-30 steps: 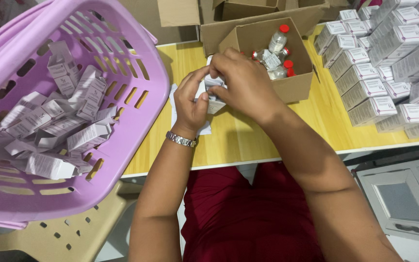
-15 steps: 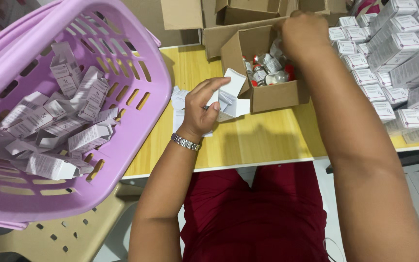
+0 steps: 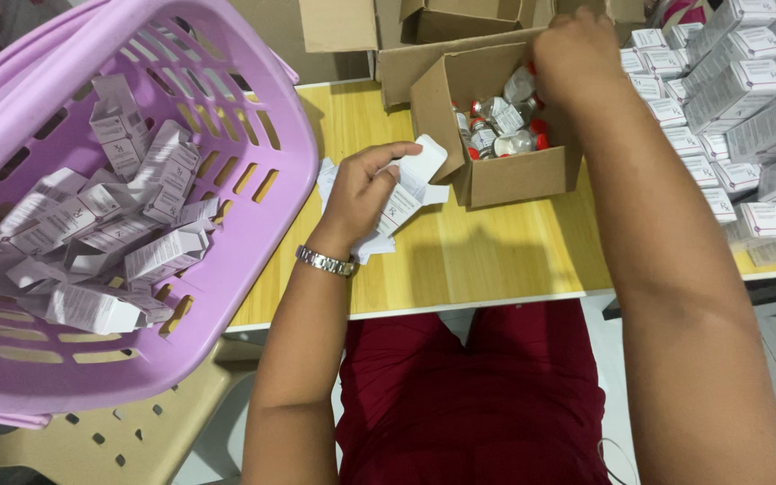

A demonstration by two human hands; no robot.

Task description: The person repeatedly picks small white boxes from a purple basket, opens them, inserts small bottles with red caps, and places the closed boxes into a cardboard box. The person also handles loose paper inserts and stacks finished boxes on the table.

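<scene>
My left hand [image 3: 363, 190] holds a small white carton [image 3: 410, 186] with its end flap open, just above the yellow table, left of a brown cardboard box [image 3: 514, 176]. A metal watch sits on that wrist. My right hand [image 3: 575, 56] reaches into the far side of the cardboard box, among several small glass vials [image 3: 496, 130] with red caps. Its fingers are curled down into the box and hidden, so what they hold cannot be seen.
A lilac plastic basket [image 3: 262, 171] full of flattened white cartons stands at the left on a beige chair. Rows of closed white cartons [image 3: 738, 99] are stacked at the right of the yellow table [image 3: 460, 260]. More brown boxes stand at the back.
My hands were together over the white carton a second ago. The right hand has since moved away, up and right into the cardboard box; the left stays holding the carton.
</scene>
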